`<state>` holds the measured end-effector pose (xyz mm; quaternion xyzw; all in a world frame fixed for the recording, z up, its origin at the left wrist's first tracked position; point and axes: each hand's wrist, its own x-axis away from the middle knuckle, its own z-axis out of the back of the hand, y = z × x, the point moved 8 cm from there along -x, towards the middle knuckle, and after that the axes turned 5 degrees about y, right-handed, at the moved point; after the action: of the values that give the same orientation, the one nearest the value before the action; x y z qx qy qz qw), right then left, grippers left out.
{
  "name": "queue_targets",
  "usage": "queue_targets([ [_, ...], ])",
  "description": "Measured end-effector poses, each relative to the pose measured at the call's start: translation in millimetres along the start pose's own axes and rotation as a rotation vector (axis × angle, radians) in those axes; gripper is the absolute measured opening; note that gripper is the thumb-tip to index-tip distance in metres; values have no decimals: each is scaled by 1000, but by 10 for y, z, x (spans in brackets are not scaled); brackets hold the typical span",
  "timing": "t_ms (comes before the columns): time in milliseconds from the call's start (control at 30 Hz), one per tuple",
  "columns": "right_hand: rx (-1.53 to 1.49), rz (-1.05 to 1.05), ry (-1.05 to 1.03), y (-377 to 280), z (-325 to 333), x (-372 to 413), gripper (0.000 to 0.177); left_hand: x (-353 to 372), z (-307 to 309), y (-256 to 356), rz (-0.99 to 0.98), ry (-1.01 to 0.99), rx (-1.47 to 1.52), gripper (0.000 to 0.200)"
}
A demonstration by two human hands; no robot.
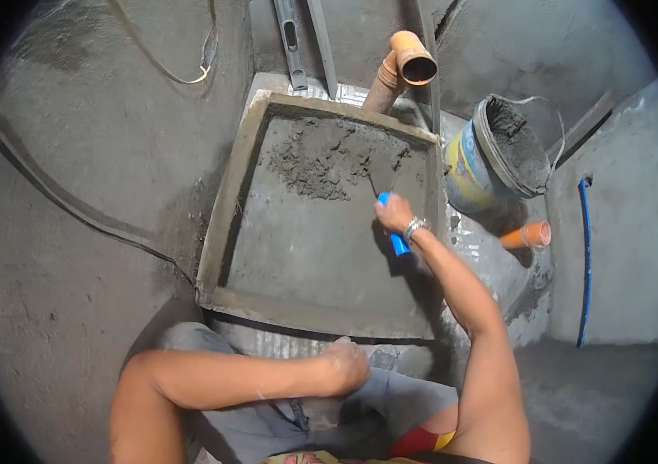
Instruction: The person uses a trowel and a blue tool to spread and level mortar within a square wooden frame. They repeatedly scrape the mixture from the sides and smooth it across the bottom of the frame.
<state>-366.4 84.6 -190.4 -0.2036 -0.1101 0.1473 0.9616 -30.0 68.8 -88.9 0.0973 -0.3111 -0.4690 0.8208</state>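
My right hand point(395, 214) is closed round the blue handle of a trowel point(399, 244), whose blade lies over the mortar in the right part of a shallow rectangular tray point(317, 313). Loose grey mortar point(321, 158) is heaped in the tray's far half, left of the blade; the nearer half shows a smooth grey surface. My left hand point(346, 363) rests by my knees, in front of the tray's near edge, with its fingers curled in. Whether it holds anything is hidden.
A bucket of mortar point(472, 166) leans at the tray's right. An orange pipe elbow point(410, 58) rises behind the tray, and a shorter orange pipe point(528, 235) is at right. A metal level point(291, 42) leans on the back wall. Black cable point(104, 230) runs along the left wall.
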Motion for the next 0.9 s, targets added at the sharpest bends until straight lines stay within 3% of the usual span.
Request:
queue_targets([
  [33, 128, 131, 50, 200, -140, -62, 37, 4, 7, 16, -10, 0, 8, 23],
  [133, -136, -134, -419, 76, 13, 316, 38, 33, 74, 1, -3, 4, 4, 22],
  [267, -369, -216, -177, -82, 301, 86, 36, 34, 61, 21, 10, 33, -27, 22],
  [333, -345, -255, -143, 44, 182, -293, 36, 15, 13, 18, 10, 62, -40, 22],
  [433, -252, -167, -155, -106, -175, -291, 37, 48, 45, 43, -9, 93, -68, 22],
  [467, -110, 8, -174, -199, -234, -228, 38, 59, 55, 39, -12, 58, -41, 22],
  [500, -64, 25, -251, -175, -352, -115, 37, 51, 75, 38, -11, 35, -10, 22],
  [600, 8, 126, -329, -216, -297, 89, 39, 15, 82, -17, 7, 5, -2, 22],
  [733, -215, -18, -208, -201, 179, -32, 40, 69, 85, 6, 5, 16, -12, 21],
  [800, -284, -336, -132, -9, 235, -213, 40, 55, 97, -3, 10, 48, -6, 21],
  [900, -95, -72, -98, 25, -287, -261, 39, 24, -4, -14, 16, 39, 32, 21],
])
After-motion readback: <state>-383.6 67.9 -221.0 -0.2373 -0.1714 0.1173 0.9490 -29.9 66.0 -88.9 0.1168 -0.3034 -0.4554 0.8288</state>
